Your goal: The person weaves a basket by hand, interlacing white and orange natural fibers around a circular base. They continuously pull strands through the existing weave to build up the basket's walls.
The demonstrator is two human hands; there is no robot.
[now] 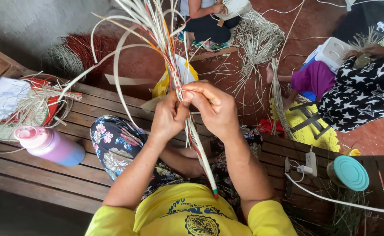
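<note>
Both my hands grip a bundle of pale reed strips [195, 140] with red, orange and green strands woven in. My left hand [169, 117] pinches the bundle from the left, and my right hand [214, 108] closes on it from the right, thumb on top. Above the hands the loose strip ends [150, 26] fan out and curl upward. Below them the bundle runs down tight toward my yellow shirt, over my lap in floral trousers [113, 146]. I sit on a dark wooden slat bench [48, 177].
A pink and purple bottle [48, 145] lies on the bench at left, beside a half-woven red and pale basket [34, 105]. A teal-lidded jar [350, 173] and a white charger with cable [310, 164] sit right. Two other people work reeds on the red floor beyond.
</note>
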